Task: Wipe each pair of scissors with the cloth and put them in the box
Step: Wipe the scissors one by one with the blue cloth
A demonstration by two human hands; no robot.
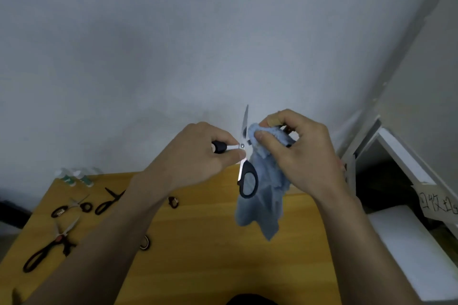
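I hold a pair of black-handled scissors (244, 163) spread wide in the air above the wooden table (210, 242). My left hand (198, 153) grips one handle near the pivot. One blade points straight up; the other handle loop hangs down. My right hand (295, 146) pinches the light blue cloth (265, 195) around the second blade, which is hidden inside the cloth. The rest of the cloth dangles below. The white box (406, 238) stands to the right of the table.
Three more pairs of scissors lie at the table's left: a small pair (71, 207), a black pair (109, 202) and a large pair (49, 245). Bottles (76, 177) stand at the far left corner. Small dark objects (173, 202) (145, 242) lie mid-table.
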